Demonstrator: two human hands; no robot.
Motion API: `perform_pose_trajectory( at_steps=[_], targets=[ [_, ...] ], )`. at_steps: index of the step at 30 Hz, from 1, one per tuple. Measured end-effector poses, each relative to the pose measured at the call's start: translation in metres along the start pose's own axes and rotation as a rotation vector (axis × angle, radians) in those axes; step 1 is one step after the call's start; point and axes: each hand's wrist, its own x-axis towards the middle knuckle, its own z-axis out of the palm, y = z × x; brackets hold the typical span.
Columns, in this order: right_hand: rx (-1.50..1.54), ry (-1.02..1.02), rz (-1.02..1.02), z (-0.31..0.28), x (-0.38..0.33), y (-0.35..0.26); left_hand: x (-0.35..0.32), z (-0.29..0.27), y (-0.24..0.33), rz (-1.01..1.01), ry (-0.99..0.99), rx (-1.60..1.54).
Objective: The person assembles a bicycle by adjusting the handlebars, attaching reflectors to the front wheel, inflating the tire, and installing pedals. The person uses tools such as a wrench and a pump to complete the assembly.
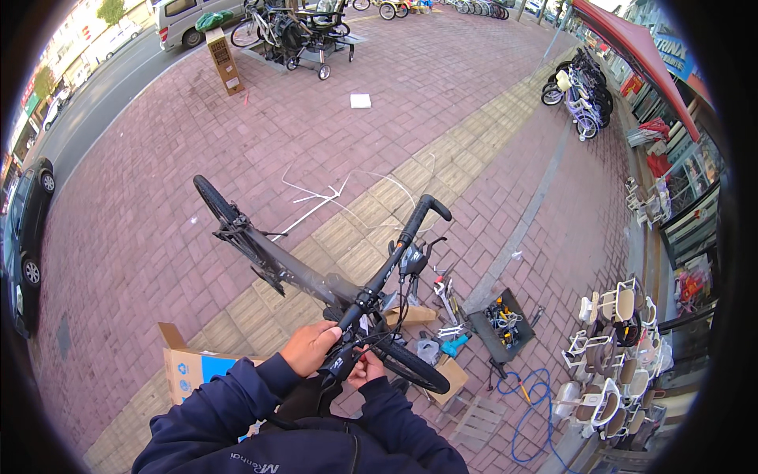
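Seen from above, the person's left hand is closed around the near end of a black bicycle handlebar, fingers wrapped over the grip. The right hand sits just below and beside it, fingers curled in against the brake lever fitted at that same end; whether it grips the part fully cannot be told. Both forearms wear dark blue sleeves coming up from the lower edge.

The handlebar runs up and to the right from the hands, ending in a curved black grip, with a second lever and cables near its middle. The dark bicycle frame stretches up and left from the stem to a thin wheel, and another tyre lies just right of the hands. The bicycle stands on red brick paving, across a band of yellowish tactile tiles.

Left of the arms, an open cardboard box touches the sleeve. To the right of the bicycle, tools lie scattered beside a black tool tray, with a blue hose coiled near it. White straps lie on the paving beyond the wheel. White child seats stand stacked at the right edge.
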Motion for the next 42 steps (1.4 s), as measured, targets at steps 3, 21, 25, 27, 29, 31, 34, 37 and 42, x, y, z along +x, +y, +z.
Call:
perform_pose_trajectory(
  at_steps=[3,21,25,27,29,31,34,37,42],
  targets=[
    [-0.253,0.580,-0.256,0.002,0.002,0.002,-0.001,0.000,0.003,0.006,-0.002,0.017],
    [-0.015,-0.064,0.013,-0.001,0.003,0.011,-0.001,0.001,0.003,0.058,0.031,0.081],
    [-0.282,0.723,-0.382,0.001,0.003,0.014,0.000,0.001,0.001,0.074,0.042,0.083],
    [-0.321,0.701,-0.393,0.003,0.003,0.013,0.000,0.001,0.001,0.064,0.042,0.075],
    [-0.138,0.233,-0.124,0.004,0.002,0.012,0.000,0.000,0.002,0.051,0.028,0.084],
    [-0.104,0.146,-0.069,0.004,0.001,0.012,-0.001,0.000,0.004,0.044,0.015,0.106],
    [-0.256,0.576,-0.302,0.003,0.000,0.012,-0.002,0.000,0.006,0.024,0.016,0.014],
    [-0.299,0.737,-0.378,0.003,-0.001,0.011,-0.002,0.000,0.006,0.060,0.038,0.081],
    [-0.035,-0.032,0.033,0.009,0.001,0.009,-0.002,0.001,0.002,0.041,0.021,0.073]
  ],
)
